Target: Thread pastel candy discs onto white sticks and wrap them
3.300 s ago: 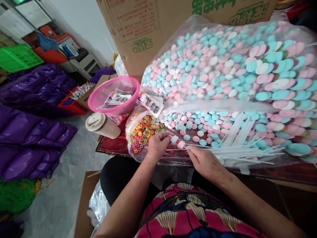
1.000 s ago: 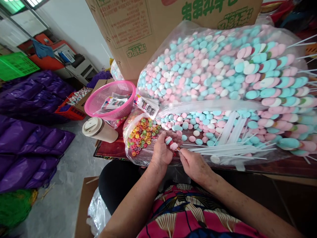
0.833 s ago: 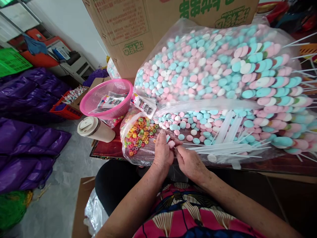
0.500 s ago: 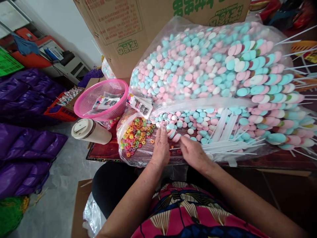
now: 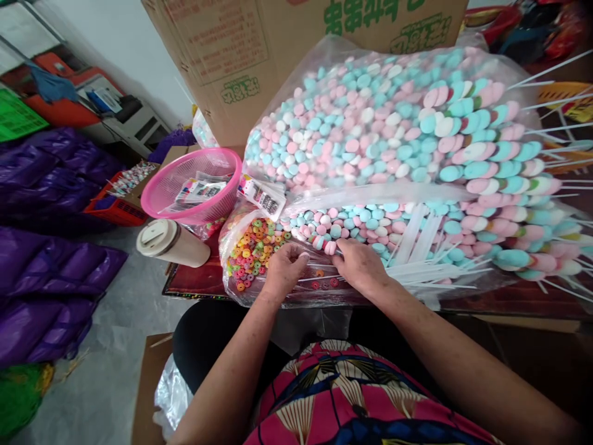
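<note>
My left hand [image 5: 283, 272] rests with curled fingers at the edge of a heap of small coloured ring candies [image 5: 252, 250]; whether it holds anything is hidden. My right hand [image 5: 359, 266] pinches a short skewer of pink and blue disc candies [image 5: 324, 245] at its fingertips. A thin white stick [image 5: 315, 277] lies between the two hands. Behind them is an open heap of pink, blue and white discs [image 5: 370, 222], and loose white sticks [image 5: 430, 272] lie to the right.
A large clear bag of pastel discs [image 5: 370, 123] leans on a cardboard box [image 5: 278, 49]. Finished skewers [image 5: 509, 185] pile up at the right. A pink basket [image 5: 160, 207] and a lidded cup [image 5: 171, 242] stand left, with purple bags [image 5: 46, 259] on the floor.
My hands were close together on the skewer; the left hand has since drawn back left toward the ring candies, and the right hand has moved the skewer up toward the disc heap.
</note>
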### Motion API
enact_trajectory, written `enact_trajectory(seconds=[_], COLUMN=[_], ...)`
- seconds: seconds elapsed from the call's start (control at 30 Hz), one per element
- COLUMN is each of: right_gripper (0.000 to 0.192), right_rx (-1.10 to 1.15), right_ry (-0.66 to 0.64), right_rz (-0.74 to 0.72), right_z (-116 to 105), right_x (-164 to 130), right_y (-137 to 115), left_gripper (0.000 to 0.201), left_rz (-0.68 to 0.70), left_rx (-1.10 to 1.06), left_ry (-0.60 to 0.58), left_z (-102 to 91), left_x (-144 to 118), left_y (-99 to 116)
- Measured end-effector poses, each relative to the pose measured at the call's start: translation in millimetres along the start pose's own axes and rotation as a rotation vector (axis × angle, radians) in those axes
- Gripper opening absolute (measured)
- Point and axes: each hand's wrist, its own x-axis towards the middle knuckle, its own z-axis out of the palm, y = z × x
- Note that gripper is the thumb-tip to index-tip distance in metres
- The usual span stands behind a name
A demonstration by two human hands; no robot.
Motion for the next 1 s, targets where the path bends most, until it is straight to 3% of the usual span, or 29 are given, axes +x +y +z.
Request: enact_trajectory(seconds=[0.1, 0.2, 0.33, 0.4, 0.47, 0.7, 1.0], right_gripper=[0.019, 0.02, 0.027, 0.028, 0.027, 0.024, 0.031], right_rx=[-0.006, 0.019, 0.333, 0.587, 0.699, 0.701, 1.072], right_ry=[-0.015, -0.044, -0.086, -0.076, -0.036, -0.033, 0.005], right_rz=[0.007, 0.003, -0.095, -0.176, -0.212, -0.139, 0.087], right_z=[7, -1, -15, -14, -7, 5, 14], right_x=[10, 9, -4, -13, -20, -24, -18], right_y=[-4, 2, 2, -4, -11, -18, -20], left_gripper=[0.025, 0.028, 0.026, 0.022, 0.018, 0.018, 0.028], left_rz=[-0.167, -0.239, -0.192, -0.111, -0.037, 0.006, 0.142], left_rx=[-0.393, -0.527, -0.548, -0.54, -0.48, -0.364, -0.276], left_ry=[-0.019, -0.028, -0.014, -0.008, 0.015, 0.063, -0.096], left_z=[-5.3, -4.3, 7.3, 14.5, 19.0, 14.6, 7.3], left_x=[-17, -24, -22, -21, -21, -25, -32], left_y=[-4, -1, 8, 11, 13, 7, 16])
